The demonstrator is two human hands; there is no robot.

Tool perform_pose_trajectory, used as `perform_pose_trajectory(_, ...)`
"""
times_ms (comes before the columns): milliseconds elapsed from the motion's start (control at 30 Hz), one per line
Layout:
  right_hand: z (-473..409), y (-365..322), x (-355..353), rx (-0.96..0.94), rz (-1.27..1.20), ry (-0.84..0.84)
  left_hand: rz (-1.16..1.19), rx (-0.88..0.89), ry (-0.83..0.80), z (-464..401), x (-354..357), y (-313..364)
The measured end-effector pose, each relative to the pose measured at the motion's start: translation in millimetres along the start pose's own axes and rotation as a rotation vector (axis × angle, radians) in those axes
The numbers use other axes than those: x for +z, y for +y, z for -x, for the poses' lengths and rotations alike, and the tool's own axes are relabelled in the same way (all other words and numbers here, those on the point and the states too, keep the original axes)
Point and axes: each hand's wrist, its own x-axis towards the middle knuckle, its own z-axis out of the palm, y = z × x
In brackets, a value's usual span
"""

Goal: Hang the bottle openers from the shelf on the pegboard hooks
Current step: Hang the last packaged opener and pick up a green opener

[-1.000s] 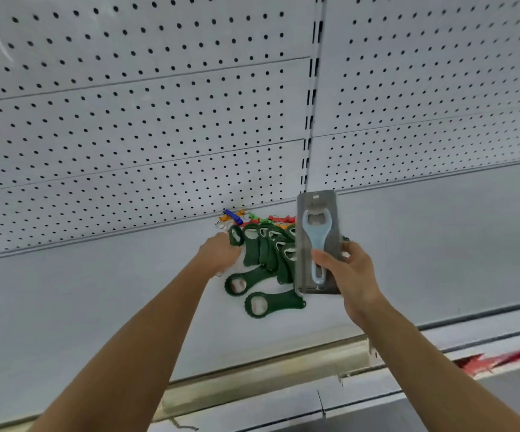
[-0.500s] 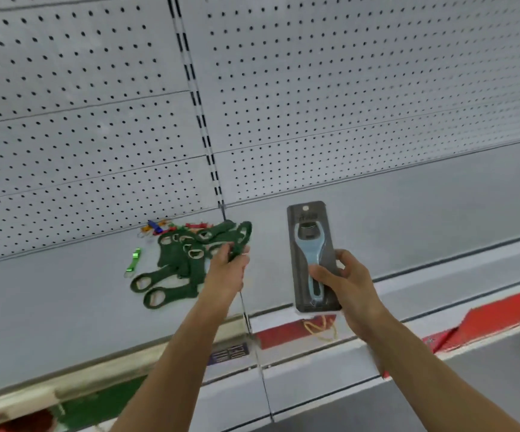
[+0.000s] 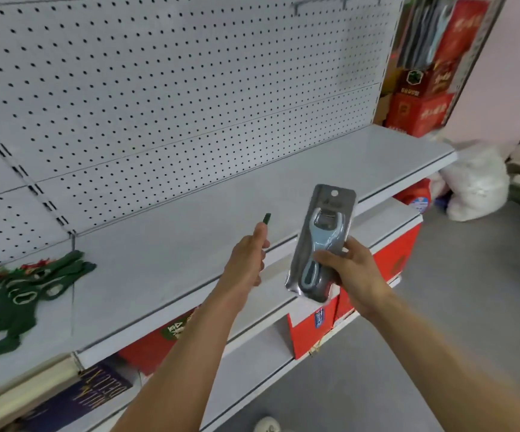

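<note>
Green openers (image 3: pixel 25 294) now lie far at the left on the shelf (image 3: pixel 314 169) — the view has swung right. The left hand (image 3: pixel 246 263) grips one green opener (image 3: pixel 266 218); the right hand (image 3: pixel 350 269) clamps the packaged blue opener (image 3: pixel 321 241) — both probably heading for hooks (image 3: pixel 343 3).

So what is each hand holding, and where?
Right hand grips the packaged bottle opener at its lower end. Left hand holds a green bottle opener, mostly hidden.
</note>
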Motion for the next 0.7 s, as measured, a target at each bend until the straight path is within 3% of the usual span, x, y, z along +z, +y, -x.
perform_pose_trajectory(133,-24.2,-11.5,-50.6,-0.025,-0.013,0.057,-0.049,0.100,-0.079,-28.9,50.0,19.3)
perform_pose_trajectory(533,-155.9,-77.6,-196.2,-0.051,-0.037,0.100,0.183,0.184,-0.171,-146.0,221.9,92.9)
perform_pose_trajectory(700,-214.5,-108.4,-232.8,-0.122,0.020,0.082,0.095,0.265,-0.177,-185.2,268.9,136.7)
